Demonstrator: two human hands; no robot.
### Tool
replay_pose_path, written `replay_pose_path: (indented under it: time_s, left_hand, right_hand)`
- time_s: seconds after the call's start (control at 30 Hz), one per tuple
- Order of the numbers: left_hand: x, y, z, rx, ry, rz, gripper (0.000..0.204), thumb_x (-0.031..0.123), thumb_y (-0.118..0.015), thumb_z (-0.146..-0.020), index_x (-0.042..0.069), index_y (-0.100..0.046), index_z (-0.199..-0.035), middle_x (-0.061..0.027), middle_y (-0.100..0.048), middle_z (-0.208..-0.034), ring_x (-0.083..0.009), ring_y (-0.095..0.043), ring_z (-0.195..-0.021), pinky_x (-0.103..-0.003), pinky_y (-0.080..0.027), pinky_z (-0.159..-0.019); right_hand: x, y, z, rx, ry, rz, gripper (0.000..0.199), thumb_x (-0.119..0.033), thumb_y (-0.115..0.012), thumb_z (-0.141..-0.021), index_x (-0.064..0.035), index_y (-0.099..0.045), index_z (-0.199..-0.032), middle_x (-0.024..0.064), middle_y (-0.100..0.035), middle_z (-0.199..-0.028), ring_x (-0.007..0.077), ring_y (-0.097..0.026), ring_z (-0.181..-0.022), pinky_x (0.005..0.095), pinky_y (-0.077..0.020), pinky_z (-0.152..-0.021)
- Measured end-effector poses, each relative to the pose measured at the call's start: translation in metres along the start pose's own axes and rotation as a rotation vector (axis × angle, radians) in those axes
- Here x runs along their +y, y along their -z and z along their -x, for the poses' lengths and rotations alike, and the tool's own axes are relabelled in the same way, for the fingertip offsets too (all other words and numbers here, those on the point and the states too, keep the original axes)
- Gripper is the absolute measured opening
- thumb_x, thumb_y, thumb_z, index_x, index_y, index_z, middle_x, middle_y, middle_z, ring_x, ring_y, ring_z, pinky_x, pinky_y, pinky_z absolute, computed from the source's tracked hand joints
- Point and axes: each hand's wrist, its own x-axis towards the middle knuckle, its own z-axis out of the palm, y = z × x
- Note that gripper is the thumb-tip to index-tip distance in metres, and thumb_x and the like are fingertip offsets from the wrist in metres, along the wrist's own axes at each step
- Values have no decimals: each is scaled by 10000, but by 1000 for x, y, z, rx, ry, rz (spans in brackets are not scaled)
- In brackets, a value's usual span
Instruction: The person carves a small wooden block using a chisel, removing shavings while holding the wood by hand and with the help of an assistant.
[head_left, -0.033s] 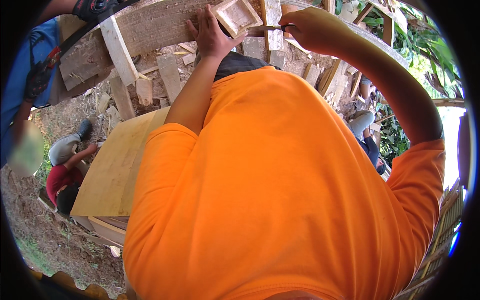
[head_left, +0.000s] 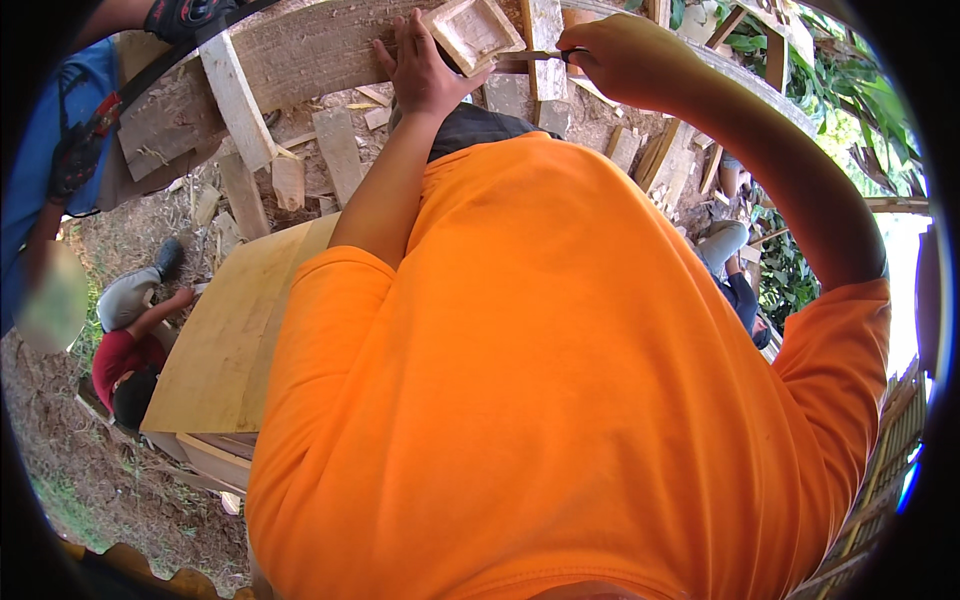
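A small square wooden tray (head_left: 475, 38) with a hollowed middle stands tilted on the workbench plank at the top. My left hand (head_left: 430, 75) cradles its left and near sides between thumb and forefinger, the other fingers stretched out. To the right of the tray, my right hand (head_left: 615, 62) is closed around the dark handle of a hand tool with a narrow flat metal blade (head_left: 530, 56). The blade points left toward the tray's lower right corner and crosses a pale upright board (head_left: 546, 75). Whether its tip touches the tray, I cannot tell.
Wood offcuts (head_left: 340, 150) litter the ground beyond my body. At left stands a large plywood-topped box (head_left: 235, 330). A co-worker in blue (head_left: 85, 90) wears black gloves, one near a red tool (head_left: 105, 115). Another in red (head_left: 130, 360) crouches beside the box; a third person (head_left: 725, 245) sits at right.
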Motion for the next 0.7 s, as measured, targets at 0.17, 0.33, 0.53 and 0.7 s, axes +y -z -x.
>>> replay_pose_path:
  time_s: [0.17,0.33,0.53,0.7]
  left_hand:
    - [-1,-2,0,-1,-5,10,1327,731,-842,-630,-26,-255,-1548,-225,-458,-1493,-373,-478,-1380,-698,-188,-1182]
    - [1,1,-2,-22,28,63,1313,690,-872,-625,-9,-248,-1544,-230,-469,-1474,-382,-485,-1370,-711,-195,-1166]
    - [0,0,0,-11,23,47,1329,681,-882,-620,-2,-221,-1549,-227,-466,-1473,-392,-463,-1398,-729,-196,-1157]
    - [2,-1,-2,-23,3,41,1357,683,-886,-609,-11,-203,-1554,-227,-458,-1480,-389,-446,-1416,-733,-187,-1163]
  right_hand:
    - [-10,13,-5,-72,-12,51,215,-190,-577,-992,-85,-744,-1080,164,-748,-959,378,-709,-891,499,-542,-812]
    - [-3,11,-7,-52,2,25,223,-196,-594,-981,-87,-746,-1102,163,-748,-955,376,-711,-878,501,-543,-799]
    - [-5,12,-10,-37,5,2,221,-197,-596,-984,-83,-747,-1099,160,-748,-947,375,-710,-876,501,-542,-801]
    - [-13,10,-10,-59,19,112,172,-164,-576,-979,-72,-710,-1036,171,-729,-878,378,-712,-849,509,-553,-771]
